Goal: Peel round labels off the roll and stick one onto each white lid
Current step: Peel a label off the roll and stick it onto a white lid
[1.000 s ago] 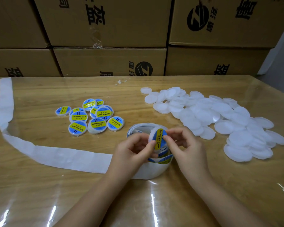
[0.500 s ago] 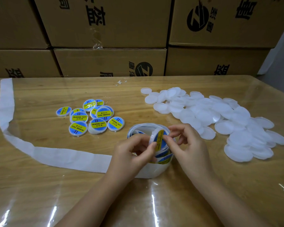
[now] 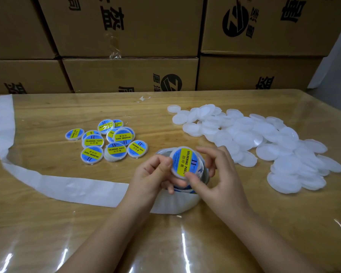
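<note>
Our left hand (image 3: 152, 176) and right hand (image 3: 215, 178) pinch a lid (image 3: 185, 161) by its edges, just above the roll (image 3: 177, 201). Its blue label's yellow band reads "SOLDERING PASTE" and "II". Labelled lids (image 3: 106, 142) with the same print lie to the left, and plain white lids (image 3: 264, 142) are heaped to the right. A white backing strip (image 3: 47, 180) trails left, and the cardboard boxes (image 3: 126, 26) behind carry black characters.

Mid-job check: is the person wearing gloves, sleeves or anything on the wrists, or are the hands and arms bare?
Bare. The left hand and right hand show no gloves, finger cots or rings. The left forearm and right forearm are uncovered down to the picture's bottom edge: no sleeve, watch, bracelet or wrist strap in view. The nails that show look short and unpainted.
</note>
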Tool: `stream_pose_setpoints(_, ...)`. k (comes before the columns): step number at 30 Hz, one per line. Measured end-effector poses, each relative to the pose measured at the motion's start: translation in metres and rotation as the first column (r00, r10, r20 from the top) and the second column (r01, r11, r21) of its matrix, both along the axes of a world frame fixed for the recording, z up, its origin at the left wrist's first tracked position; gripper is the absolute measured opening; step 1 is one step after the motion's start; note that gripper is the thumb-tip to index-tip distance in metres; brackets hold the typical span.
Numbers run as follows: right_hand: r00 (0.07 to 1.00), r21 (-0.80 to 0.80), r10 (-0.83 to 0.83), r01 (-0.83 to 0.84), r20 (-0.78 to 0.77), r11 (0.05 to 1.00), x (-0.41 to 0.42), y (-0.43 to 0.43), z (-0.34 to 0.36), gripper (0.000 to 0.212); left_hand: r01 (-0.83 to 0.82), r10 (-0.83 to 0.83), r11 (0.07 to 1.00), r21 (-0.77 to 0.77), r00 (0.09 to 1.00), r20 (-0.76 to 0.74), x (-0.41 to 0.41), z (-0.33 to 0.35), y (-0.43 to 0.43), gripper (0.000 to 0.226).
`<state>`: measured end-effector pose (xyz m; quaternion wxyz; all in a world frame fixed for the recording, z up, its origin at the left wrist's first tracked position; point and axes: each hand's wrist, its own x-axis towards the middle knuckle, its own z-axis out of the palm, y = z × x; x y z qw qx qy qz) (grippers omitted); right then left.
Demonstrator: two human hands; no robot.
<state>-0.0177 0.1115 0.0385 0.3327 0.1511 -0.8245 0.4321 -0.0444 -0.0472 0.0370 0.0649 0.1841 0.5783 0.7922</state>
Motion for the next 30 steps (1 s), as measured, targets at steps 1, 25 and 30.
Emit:
stream_pose_setpoints(1, 1.000, 0.014, -0.001, 0.001, -0.003, 1.000, 0.001, -0.001, -0.001, 0.042, 0.020, -0.020, 1.000, -0.014, 1.000, -0.009, 0.000, -0.001, 0.001, 0.030)
stream_pose_setpoints(25, 0.997, -0.065, -0.066, 0.068, 0.032, 0.996, 0.006, -0.008, 0.003, 0.046, 0.074, -0.097, 0.976, -0.205, 0.990, -0.104, 0.006, -0.006, 0.009, 0.032)
stream_pose_setpoints(30, 0.999, 0.030, -0.034, 0.033, 0.036, 0.999, 0.007, -0.010, -0.002, 0.052, 0.005, -0.022, 0.988, -0.156, 0.994, -0.105, 0.001, -0.007, 0.006, 0.033)
